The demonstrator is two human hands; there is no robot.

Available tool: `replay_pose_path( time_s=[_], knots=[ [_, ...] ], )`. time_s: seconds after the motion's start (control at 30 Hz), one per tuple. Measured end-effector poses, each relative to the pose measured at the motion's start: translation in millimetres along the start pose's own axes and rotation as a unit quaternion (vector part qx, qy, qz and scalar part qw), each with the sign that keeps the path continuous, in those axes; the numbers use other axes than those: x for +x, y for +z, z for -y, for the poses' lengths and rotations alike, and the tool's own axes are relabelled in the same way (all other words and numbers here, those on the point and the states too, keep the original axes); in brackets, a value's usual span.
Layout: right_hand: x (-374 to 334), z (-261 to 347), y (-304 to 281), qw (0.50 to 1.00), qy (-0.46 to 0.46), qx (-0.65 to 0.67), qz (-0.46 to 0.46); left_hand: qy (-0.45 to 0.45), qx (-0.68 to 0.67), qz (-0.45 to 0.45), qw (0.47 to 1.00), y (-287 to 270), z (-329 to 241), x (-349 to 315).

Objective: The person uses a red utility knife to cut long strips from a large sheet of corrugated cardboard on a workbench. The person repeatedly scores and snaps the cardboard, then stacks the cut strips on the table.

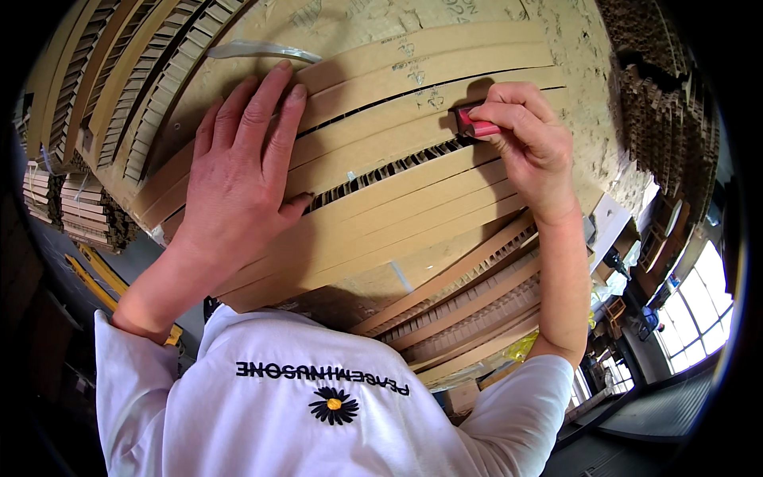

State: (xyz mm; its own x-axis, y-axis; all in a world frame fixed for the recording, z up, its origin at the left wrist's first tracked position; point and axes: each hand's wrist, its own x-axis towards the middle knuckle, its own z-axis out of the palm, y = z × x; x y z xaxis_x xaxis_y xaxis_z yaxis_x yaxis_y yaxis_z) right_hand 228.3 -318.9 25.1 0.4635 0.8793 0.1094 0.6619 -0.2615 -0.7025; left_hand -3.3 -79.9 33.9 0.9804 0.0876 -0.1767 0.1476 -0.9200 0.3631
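Several long tan cardboard strips (373, 230) lie side by side across the cardboard-covered surface in front of me. A gap between two of them shows a zigzag paper core (389, 173). My left hand (238, 159) rests with its fingers spread over the strips, its thumb beside the left end of that core. My right hand (531, 143) pinches a small red block-like tool (482, 128) with a dark end. The tool is at the right end of the exposed core; its exact kind and its working edge are hidden.
Curved stacks of cardboard strips (119, 79) with ridged cores stand at the far left. More strips (469, 298) lie near my right forearm. A clear plastic strip (262, 51) lies beyond my left hand. Brown cardboard piles (668, 119) rise at the right. A yellow frame (97, 274) is at lower left.
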Motion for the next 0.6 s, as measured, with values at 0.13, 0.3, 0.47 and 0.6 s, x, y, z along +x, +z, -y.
replay_pose_path(
  time_s=[0.13,0.3,0.47,0.6],
  knots=[
    [-2,1,0,1.000,-0.012,-0.002,-0.008,-0.014,-0.020,-0.034,0.999,5,-2,-1],
    [1,16,-15,0.999,0.030,0.041,-0.009,-0.020,-0.035,-0.066,0.997,17,-1,-2],
    [-35,22,-59,0.871,0.046,0.337,-0.355,-0.012,-0.032,-0.094,0.995,-45,-5,-11],
    [-79,32,-46,0.964,0.104,0.156,-0.191,0.053,0.165,-0.171,0.970,-130,30,-1]
  ],
)
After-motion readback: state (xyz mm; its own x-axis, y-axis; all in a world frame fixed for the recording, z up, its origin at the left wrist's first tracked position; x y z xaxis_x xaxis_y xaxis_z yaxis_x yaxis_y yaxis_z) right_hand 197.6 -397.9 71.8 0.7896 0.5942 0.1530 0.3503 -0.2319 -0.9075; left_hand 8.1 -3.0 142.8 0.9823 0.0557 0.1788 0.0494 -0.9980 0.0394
